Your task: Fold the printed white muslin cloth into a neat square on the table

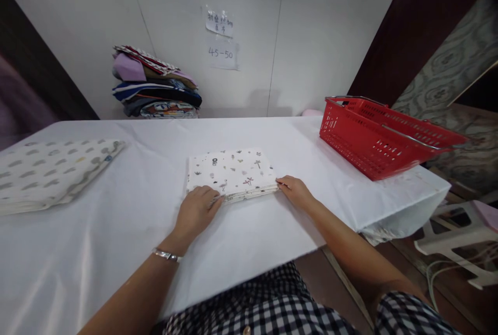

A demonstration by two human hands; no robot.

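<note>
A white cloth point(233, 169) printed with small palm trees and animals lies folded into a layered rectangle in the middle of the table. At its front left corner my left hand point(199, 208) grips the layers, fingers over the top and thumb along the front edge. My right hand point(296, 190) pinches the front right corner between thumb and fingers. The undersides of the corners are hidden. Farther left lies another folded white cloth point(54, 169) with grey cloud-like shapes, touched by neither hand.
A red plastic basket point(365, 140) stands at the table's right end. Against the wall at the back left rises a stack of folded fabrics point(155, 88). Paper signs point(221, 52) are taped to the wall. A white stool point(459, 236) is on the floor at right. White fabric covers the table point(136, 252).
</note>
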